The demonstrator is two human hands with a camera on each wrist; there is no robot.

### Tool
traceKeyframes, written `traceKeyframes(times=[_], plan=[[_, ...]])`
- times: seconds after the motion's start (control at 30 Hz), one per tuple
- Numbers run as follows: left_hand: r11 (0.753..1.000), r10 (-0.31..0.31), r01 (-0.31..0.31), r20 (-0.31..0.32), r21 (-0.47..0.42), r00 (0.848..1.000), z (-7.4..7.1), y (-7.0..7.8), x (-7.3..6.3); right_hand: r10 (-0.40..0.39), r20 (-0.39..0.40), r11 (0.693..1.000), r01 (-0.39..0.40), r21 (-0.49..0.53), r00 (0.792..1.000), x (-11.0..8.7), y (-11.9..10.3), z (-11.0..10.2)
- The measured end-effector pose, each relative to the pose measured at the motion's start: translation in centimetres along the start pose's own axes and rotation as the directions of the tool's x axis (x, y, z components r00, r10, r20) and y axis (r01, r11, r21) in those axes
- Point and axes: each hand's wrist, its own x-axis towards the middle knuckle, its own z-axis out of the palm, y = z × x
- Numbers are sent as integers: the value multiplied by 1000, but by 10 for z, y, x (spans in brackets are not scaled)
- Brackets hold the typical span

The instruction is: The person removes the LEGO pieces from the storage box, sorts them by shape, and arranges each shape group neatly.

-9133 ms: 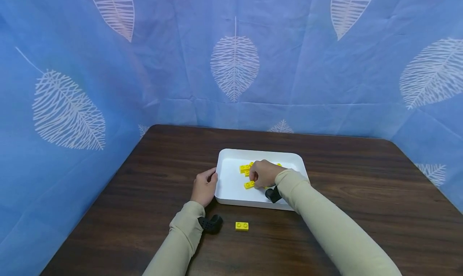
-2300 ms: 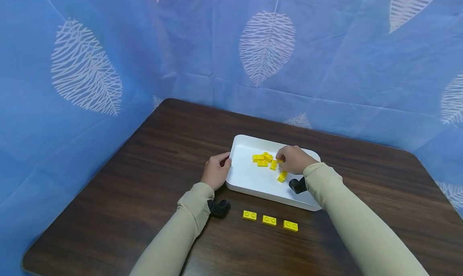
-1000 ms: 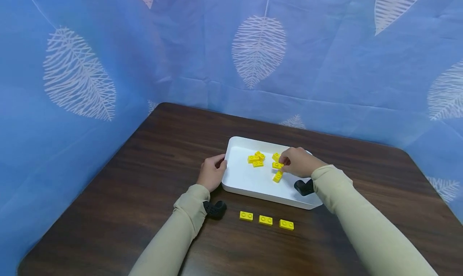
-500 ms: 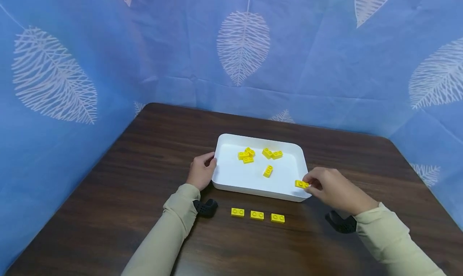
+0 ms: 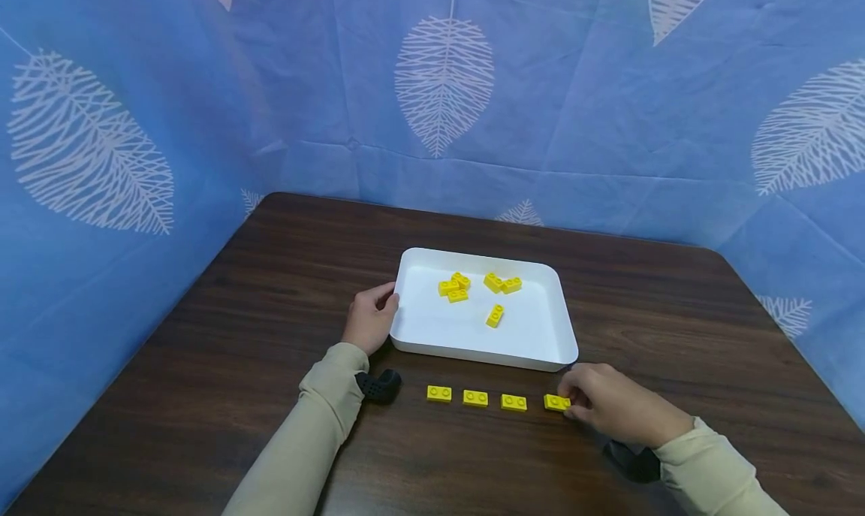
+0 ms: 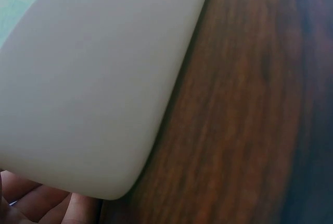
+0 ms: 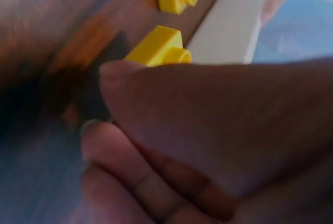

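Observation:
My left hand [image 5: 369, 319] holds the left side of the white tray [image 5: 473, 351], thumb and fingers against its wall. Some of its curled fingers [image 6: 36, 203] show by the tray's corner in the left wrist view. Between thumb and fingers, my right hand [image 5: 618, 403] pinches a yellow two-stud toy brick [image 5: 556, 402] at or just above the table, at the right end of a row. To its left lie three like bricks: a left one [image 5: 439, 393], a middle one [image 5: 475, 398] and a right one [image 5: 513, 402]. In the right wrist view, my thumb partly hides the pinched brick [image 7: 158, 47].
Several loose yellow bricks [image 5: 495, 316] lie inside the tray, some touching one another. The tray stands on a dark wooden table [image 5: 324, 238], beyond the row. A blue leaf-patterned cloth [image 5: 541, 88] hangs behind the table.
My right hand has picked a yellow brick out of the tray and carried it right and toward me, down to the row's right end. My left hand has stayed at the tray.

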Motion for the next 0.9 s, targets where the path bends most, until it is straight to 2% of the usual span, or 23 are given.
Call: traceKeyframes(times=[0.2, 0.37, 0.47, 0.9], plan=[[1000, 5, -5, -3, -7, 1000, 0, -1, 0, -9, 31, 1000, 9, 10, 999, 6, -5, 8], [1000, 2, -2, -1, 2, 1000, 0, -1, 0, -54, 8, 998, 54, -17, 999, 9, -7, 11], [1000, -3, 3, 0, 4, 1000, 0, -1, -1, -54, 2, 998, 54, -14, 999, 11, -8, 12], [1000, -14, 14, 5, 1, 1000, 0, -2, 1, 29, 61, 1000, -28, -13, 998, 15, -12, 8]])
